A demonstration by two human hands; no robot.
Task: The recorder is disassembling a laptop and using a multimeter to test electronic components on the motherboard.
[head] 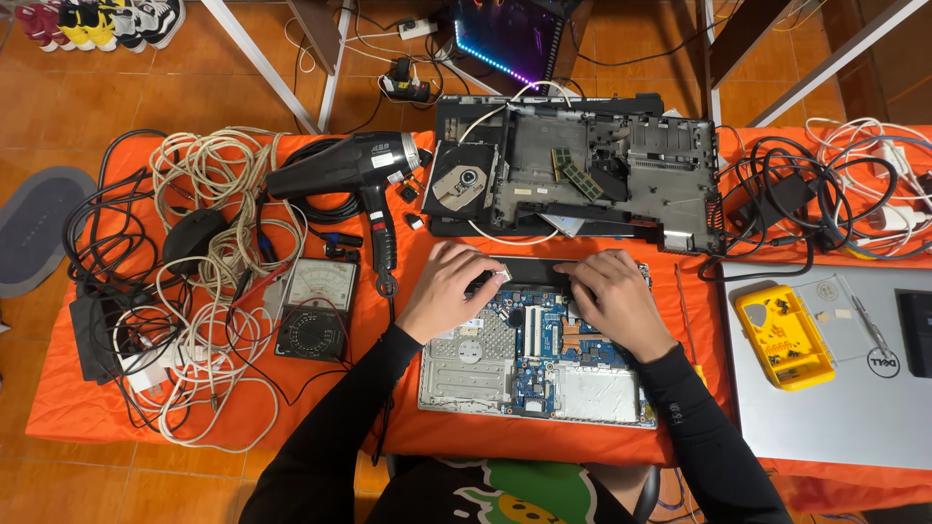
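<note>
From here I see both hands on the opened laptop base (537, 364) at the middle of the orange tabletop (408, 437). My left hand (449, 288) and right hand (612, 296) rest on the long black battery bar (532, 271) along the base's 12 o'clock edge, fingers curled down on it; whether either grip is truly clamped on it I cannot tell. To do this well I judge both ends should be worked evenly, fingertips kept off the blue circuit board (539, 349) just toward 6 o'clock.

Room is tight. The stripped black chassis (592, 180) lies just past the bar at 12 o'clock, the black hair dryer (354, 170) at 10 o'clock, the analog meter (316, 311) at 9 o'clock, the yellow parts box (782, 337) at 3 o'clock. Open cloth remains only at 6 o'clock, near the tabletop's edge.
</note>
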